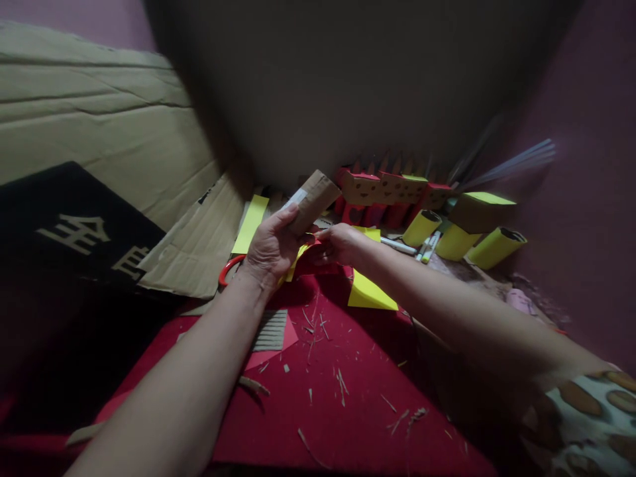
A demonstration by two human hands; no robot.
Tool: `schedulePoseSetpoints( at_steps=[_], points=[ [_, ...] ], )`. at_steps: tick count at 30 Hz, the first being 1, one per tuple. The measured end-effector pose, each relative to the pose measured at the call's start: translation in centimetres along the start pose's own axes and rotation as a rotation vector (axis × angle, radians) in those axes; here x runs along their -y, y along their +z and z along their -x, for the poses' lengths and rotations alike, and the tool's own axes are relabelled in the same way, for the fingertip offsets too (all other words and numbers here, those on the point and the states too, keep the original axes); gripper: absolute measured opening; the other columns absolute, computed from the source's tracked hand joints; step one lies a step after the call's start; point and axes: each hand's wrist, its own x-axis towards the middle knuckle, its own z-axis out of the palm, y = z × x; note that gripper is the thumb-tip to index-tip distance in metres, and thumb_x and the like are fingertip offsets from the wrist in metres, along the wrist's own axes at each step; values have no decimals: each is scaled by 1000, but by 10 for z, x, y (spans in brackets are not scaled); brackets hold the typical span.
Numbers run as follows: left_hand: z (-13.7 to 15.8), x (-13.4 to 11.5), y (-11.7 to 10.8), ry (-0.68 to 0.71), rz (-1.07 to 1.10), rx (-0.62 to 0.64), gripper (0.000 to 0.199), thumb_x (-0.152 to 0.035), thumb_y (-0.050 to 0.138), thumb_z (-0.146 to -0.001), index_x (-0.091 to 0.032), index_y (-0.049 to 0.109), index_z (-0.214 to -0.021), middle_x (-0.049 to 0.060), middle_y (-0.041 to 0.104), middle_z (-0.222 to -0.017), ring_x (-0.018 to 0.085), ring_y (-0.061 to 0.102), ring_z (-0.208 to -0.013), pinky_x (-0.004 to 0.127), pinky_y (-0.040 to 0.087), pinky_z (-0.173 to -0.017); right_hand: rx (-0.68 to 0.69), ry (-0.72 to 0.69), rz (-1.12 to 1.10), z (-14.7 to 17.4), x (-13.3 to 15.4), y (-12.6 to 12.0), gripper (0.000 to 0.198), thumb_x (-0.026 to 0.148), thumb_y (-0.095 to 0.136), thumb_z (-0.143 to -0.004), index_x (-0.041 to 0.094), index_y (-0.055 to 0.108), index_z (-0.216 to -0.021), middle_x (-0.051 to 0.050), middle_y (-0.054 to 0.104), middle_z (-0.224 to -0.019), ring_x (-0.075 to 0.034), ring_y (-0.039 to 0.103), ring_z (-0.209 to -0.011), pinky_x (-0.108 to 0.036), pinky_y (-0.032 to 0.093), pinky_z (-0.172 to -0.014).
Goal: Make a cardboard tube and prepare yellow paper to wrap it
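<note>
My left hand [273,245] is closed around a folded brown cardboard piece [318,197], tilted up and away to the right, with a pale patch along its side. Yellow paper [298,257] shows just below that hand. My right hand [342,244] meets it from the right, its fingers drawn together in a pinch; what lies between them is too hidden to name. Red material lies right beneath the right fingers. Beside my left wrist, an orange-red loop handle [231,268] pokes out, like that of scissors.
Yellow-wrapped tubes [497,247], markers [428,246] and a row of red-and-cardboard figures [387,189] stand at the back. Cardboard sheets [193,245] lean at left. A yellow sheet [371,293], corrugated piece [271,330] and scraps lie on the red surface [358,404].
</note>
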Motion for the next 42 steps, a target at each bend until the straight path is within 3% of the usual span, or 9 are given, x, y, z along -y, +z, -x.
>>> schedulePoseSetpoints(
  at_steps=[5,16,21,29,36,42],
  points=[
    [-1,4,-1,12,-6,-13,16,-24,64,-69,-14,64,-82,4,68,-73,14,60,-58,27,46,-53,-13,14,-41,-4,1,0,14,8,43,-81,14,54,-74,-2,47,-52,-15,53,-54,-32,51,-60],
    [-13,10,-18,17,-10,-231,15,-21,65,-67,-18,60,-81,2,64,-69,16,60,-59,28,46,-51,67,16,-273,-1,-1,-6,19,7,35,-85,14,50,-77,-8,57,-67,-18,62,-70,-35,56,-67],
    [-14,4,-17,54,-23,-199,16,-24,64,-68,-17,62,-83,3,65,-72,16,60,-59,30,49,-56,113,-1,-357,2,1,-8,20,5,35,-85,13,51,-76,-8,58,-68,-19,63,-75,-33,57,-70],
    [-21,12,-32,-22,-85,-284,20,-22,66,-66,-15,63,-84,4,66,-74,17,61,-61,30,53,-56,7,-55,-417,6,-16,-13,21,-3,37,-76,14,49,-75,-6,58,-72,-15,62,-72,-32,57,-71],
    [-26,16,-45,-95,-102,-327,21,-19,67,-66,-16,63,-86,6,67,-72,19,64,-63,34,57,-61,-197,-70,-445,10,-35,-30,25,-6,38,-72,19,41,-74,2,44,-62,-11,53,-61,-30,58,-67],
    [-25,18,-45,-87,-108,-303,20,-19,67,-68,-14,63,-87,7,68,-74,18,66,-64,32,59,-63,-131,-9,-438,15,-43,-20,23,-6,48,-70,16,45,-79,1,47,-67,-11,57,-59,-29,59,-61]
  ],
)
